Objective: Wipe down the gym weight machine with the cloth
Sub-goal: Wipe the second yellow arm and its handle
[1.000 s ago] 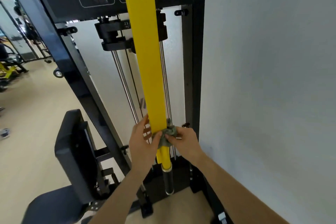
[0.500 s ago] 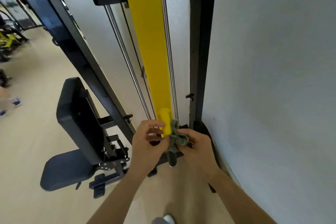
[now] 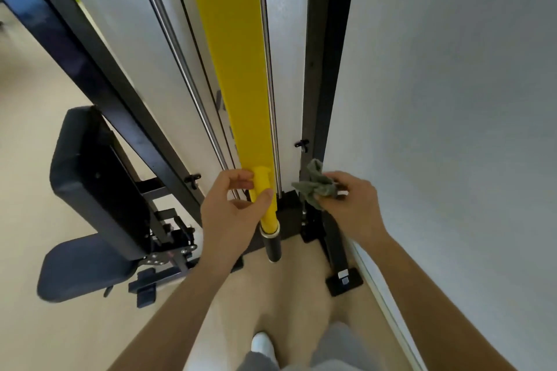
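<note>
Nearest the camera, a white shoe (image 3: 262, 344) stands on beige floor (image 3: 45, 159) with open room ahead. Left hand (image 3: 233, 214) pinches the yellow bar (image 3: 238, 69) at its narrow lower end, thumb and fingers curled round it. Right hand (image 3: 352, 205) pinches a bunched grey-green cloth (image 3: 316, 184), held off the bar, just beside the black frame post (image 3: 325, 69). White wall (image 3: 452, 99) close on the right. Black padded seat (image 3: 90, 175) left. Chrome guide rods (image 3: 180, 54) behind the bar.
</note>
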The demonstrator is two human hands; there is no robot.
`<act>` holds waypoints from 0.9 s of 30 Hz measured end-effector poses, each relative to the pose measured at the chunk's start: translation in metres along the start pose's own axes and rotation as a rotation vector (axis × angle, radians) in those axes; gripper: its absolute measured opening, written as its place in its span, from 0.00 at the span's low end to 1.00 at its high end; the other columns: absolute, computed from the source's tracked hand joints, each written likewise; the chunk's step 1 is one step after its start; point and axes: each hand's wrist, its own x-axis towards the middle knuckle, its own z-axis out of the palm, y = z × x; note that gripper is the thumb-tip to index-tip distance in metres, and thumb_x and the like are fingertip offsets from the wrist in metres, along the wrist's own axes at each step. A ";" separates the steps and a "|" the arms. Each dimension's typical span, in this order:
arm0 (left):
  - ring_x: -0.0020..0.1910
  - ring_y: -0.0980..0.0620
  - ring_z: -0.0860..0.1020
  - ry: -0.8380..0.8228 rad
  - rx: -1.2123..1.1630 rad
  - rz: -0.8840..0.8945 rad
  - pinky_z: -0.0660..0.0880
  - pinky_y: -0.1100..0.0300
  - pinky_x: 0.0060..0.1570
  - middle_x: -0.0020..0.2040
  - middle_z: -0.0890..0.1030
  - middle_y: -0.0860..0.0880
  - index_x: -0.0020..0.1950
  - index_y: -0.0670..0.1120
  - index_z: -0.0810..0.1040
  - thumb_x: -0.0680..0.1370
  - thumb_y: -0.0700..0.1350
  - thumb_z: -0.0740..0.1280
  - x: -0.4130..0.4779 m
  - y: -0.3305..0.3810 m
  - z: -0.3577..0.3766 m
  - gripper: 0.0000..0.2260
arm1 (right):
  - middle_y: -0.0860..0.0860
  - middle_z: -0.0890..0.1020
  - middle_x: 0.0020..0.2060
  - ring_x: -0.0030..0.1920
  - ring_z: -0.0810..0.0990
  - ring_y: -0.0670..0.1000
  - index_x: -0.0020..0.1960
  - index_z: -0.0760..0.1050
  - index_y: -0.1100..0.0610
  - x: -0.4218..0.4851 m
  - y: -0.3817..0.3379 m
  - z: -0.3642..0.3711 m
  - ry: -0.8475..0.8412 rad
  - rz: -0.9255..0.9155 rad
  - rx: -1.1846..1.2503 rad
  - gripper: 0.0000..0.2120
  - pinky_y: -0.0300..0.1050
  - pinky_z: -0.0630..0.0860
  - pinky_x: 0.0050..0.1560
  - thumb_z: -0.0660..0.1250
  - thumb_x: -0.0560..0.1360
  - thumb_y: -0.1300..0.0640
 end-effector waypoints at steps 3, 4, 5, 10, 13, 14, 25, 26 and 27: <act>0.32 0.59 0.80 0.087 0.024 0.012 0.80 0.62 0.35 0.50 0.83 0.54 0.56 0.54 0.79 0.74 0.45 0.77 -0.008 0.002 0.008 0.13 | 0.43 0.84 0.51 0.51 0.81 0.37 0.63 0.80 0.54 0.024 -0.012 0.017 -0.109 -0.117 0.099 0.19 0.28 0.76 0.54 0.75 0.73 0.59; 0.33 0.60 0.80 0.129 0.025 0.019 0.78 0.65 0.35 0.49 0.83 0.54 0.57 0.53 0.79 0.75 0.44 0.76 -0.012 0.003 0.012 0.13 | 0.43 0.83 0.53 0.52 0.80 0.35 0.65 0.79 0.55 0.029 -0.016 0.025 -0.159 -0.150 0.132 0.20 0.28 0.75 0.54 0.75 0.74 0.59; 0.34 0.61 0.80 0.169 0.027 0.030 0.77 0.67 0.35 0.50 0.83 0.55 0.58 0.52 0.80 0.75 0.44 0.75 -0.015 0.005 0.017 0.13 | 0.45 0.83 0.55 0.53 0.80 0.35 0.66 0.78 0.56 0.032 -0.020 0.032 -0.196 -0.173 0.180 0.22 0.28 0.75 0.53 0.75 0.74 0.59; 0.37 0.55 0.80 0.345 0.038 0.033 0.77 0.64 0.37 0.50 0.84 0.54 0.61 0.51 0.82 0.79 0.45 0.72 -0.030 0.000 0.035 0.11 | 0.50 0.81 0.61 0.59 0.80 0.40 0.66 0.78 0.60 0.039 0.001 0.048 -0.253 -0.330 0.327 0.23 0.36 0.78 0.57 0.75 0.72 0.58; 0.42 0.53 0.81 0.431 0.041 0.008 0.77 0.64 0.42 0.49 0.85 0.52 0.63 0.49 0.82 0.80 0.44 0.71 -0.033 -0.002 0.042 0.12 | 0.52 0.81 0.60 0.55 0.81 0.38 0.64 0.79 0.62 0.048 0.031 0.058 -0.385 -0.309 0.270 0.21 0.36 0.79 0.57 0.75 0.72 0.65; 0.44 0.52 0.82 0.449 0.034 -0.003 0.78 0.64 0.43 0.49 0.85 0.51 0.63 0.48 0.82 0.80 0.44 0.71 -0.035 -0.001 0.043 0.12 | 0.53 0.83 0.58 0.53 0.83 0.41 0.62 0.81 0.61 0.049 0.040 0.064 -0.408 -0.284 0.228 0.19 0.41 0.81 0.57 0.76 0.72 0.63; 0.43 0.53 0.82 0.505 0.075 -0.026 0.79 0.65 0.42 0.46 0.85 0.60 0.61 0.48 0.84 0.79 0.43 0.70 -0.040 0.005 0.049 0.11 | 0.48 0.85 0.49 0.49 0.82 0.39 0.59 0.81 0.60 0.062 0.043 0.070 -0.380 -0.220 0.283 0.17 0.35 0.79 0.51 0.77 0.72 0.59; 0.43 0.52 0.82 0.508 0.082 -0.024 0.79 0.66 0.41 0.46 0.85 0.60 0.61 0.48 0.84 0.79 0.44 0.70 -0.040 0.004 0.049 0.11 | 0.48 0.84 0.51 0.51 0.82 0.37 0.62 0.80 0.61 0.066 0.037 0.065 -0.397 -0.222 0.347 0.18 0.31 0.77 0.52 0.76 0.73 0.62; 0.42 0.52 0.81 0.512 0.089 -0.023 0.78 0.66 0.41 0.46 0.86 0.59 0.61 0.48 0.83 0.79 0.44 0.70 -0.040 0.004 0.049 0.11 | 0.49 0.83 0.54 0.54 0.81 0.38 0.64 0.78 0.61 0.069 0.034 0.062 -0.428 -0.218 0.409 0.19 0.30 0.77 0.54 0.74 0.74 0.64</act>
